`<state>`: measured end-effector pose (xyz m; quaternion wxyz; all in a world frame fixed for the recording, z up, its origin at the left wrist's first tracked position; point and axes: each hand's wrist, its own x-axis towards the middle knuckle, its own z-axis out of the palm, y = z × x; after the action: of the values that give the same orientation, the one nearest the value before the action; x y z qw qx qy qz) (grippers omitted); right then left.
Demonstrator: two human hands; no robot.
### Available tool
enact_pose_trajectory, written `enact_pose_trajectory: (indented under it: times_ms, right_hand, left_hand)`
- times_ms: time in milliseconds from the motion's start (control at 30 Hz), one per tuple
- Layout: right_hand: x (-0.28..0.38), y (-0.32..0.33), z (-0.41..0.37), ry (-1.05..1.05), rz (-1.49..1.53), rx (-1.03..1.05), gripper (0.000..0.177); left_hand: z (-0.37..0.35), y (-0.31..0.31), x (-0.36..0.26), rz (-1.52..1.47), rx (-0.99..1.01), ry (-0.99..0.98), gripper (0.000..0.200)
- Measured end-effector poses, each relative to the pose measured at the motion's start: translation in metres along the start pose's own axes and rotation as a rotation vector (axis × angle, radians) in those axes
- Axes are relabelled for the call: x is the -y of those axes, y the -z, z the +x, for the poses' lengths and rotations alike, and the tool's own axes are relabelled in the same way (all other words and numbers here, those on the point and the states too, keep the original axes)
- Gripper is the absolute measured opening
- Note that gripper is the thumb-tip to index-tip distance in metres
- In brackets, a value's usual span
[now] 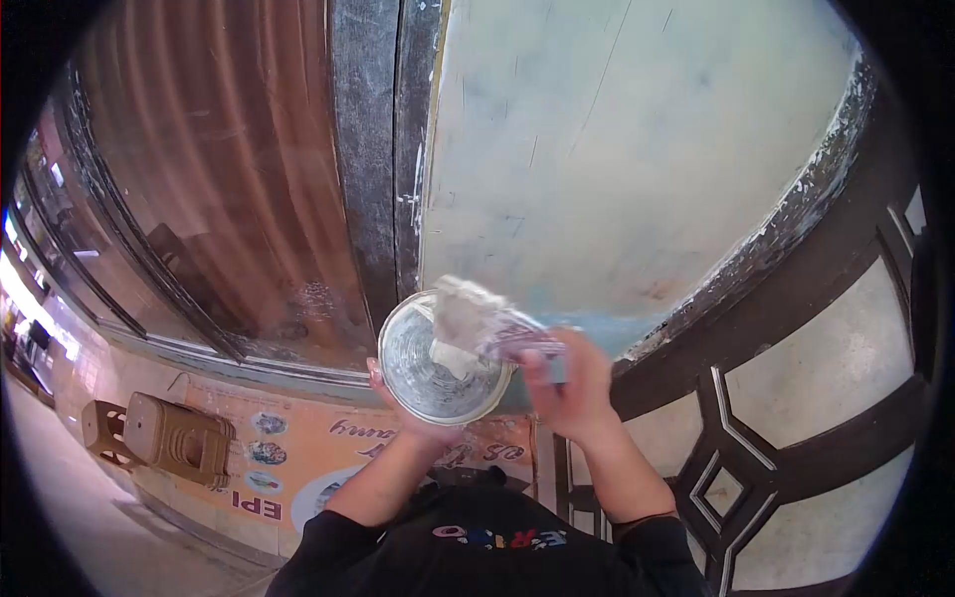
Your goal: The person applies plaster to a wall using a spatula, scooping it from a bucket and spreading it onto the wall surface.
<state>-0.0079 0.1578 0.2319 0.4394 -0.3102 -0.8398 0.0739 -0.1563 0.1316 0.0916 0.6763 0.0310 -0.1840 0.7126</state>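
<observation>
My left hand (428, 426) is wrapped round the side and underside of a round, open paint bucket (408, 363), with its mouth tilted towards me. Streaked grey-white paint coats the inside, and a thicker white patch (453, 358) lies to the right. My right hand (575, 390) is closed round the handle of a wide paintbrush (473, 313), blurred by motion. Its white-coated head overlaps the upper right rim of the bucket in this view. Right behind both stands a pale panel (627, 169) with a few dark scratches and a bluish lower edge.
Left of the panel runs a dark, paint-spotted frame (366, 149) beside a glass pane with a brown curtain (219, 169). Stacked brown plastic stools (179, 438) stand at lower left near an orange banner (298, 428). A dark lattice door (786, 438) fills the right side.
</observation>
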Motion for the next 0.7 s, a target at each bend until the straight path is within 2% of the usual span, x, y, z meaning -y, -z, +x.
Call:
enact_pose_trajectory:
  times_ms: [67,100,133,267,333,367,433,467,500,533,567,633,700]
  right_hand:
    - [-0.008,-0.003,-0.004,-0.075,0.008,0.042,0.013]
    - [-0.010,-0.003,-0.005,-0.153,0.016,0.086,0.013]
    - [-0.007,0.000,-0.004,-0.153,0.029,0.025,0.014]
    - [-0.015,-0.002,-0.007,-0.087,0.038,-0.007,0.016]
    - [-0.017,-0.002,-0.007,-0.244,0.011,0.188,0.016]
    - [-0.016,-0.003,-0.008,-0.241,0.012,0.187,0.016]
    - [-0.014,-0.003,-0.009,-0.180,0.046,-0.051,0.015]
    - [-0.013,-0.003,-0.007,-0.182,0.048,-0.050,0.015]
    - [-0.013,-0.002,-0.003,-0.253,0.020,0.077,0.014]
    - [-0.014,-0.001,-0.001,-0.324,-0.009,0.203,0.014]
    - [-0.014,0.000,-0.003,-0.328,-0.011,0.198,0.014]
    - [-0.020,0.001,-0.003,-0.208,-0.001,0.052,0.013]
    - [-0.021,-0.001,-0.003,-0.186,-0.003,0.042,0.013]
  left_hand:
    - [0.007,-0.016,0.002,0.441,-0.460,-0.093,0.092]
    - [0.009,-0.015,0.001,0.441,-0.459,-0.094,0.092]
    - [0.012,-0.012,0.000,0.460,-0.468,-0.106,0.091]
    - [0.014,-0.014,0.003,0.446,-0.475,-0.088,0.089]
    - [0.015,-0.009,0.003,0.443,-0.461,-0.063,0.089]
    - [0.016,-0.009,0.003,0.438,-0.447,-0.044,0.089]
    - [0.017,-0.010,0.006,0.465,-0.407,-0.040,0.089]
    - [0.016,-0.009,0.006,0.466,-0.439,-0.038,0.089]
    - [0.016,-0.007,0.006,0.466,-0.469,-0.032,0.089]
    - [0.014,-0.003,0.006,0.368,-0.409,-0.021,0.082]
    - [0.013,-0.002,0.007,0.370,-0.409,-0.015,0.082]
    - [0.016,-0.002,0.009,0.419,-0.420,-0.029,0.083]
    - [0.014,-0.006,0.010,0.401,-0.417,0.010,0.083]
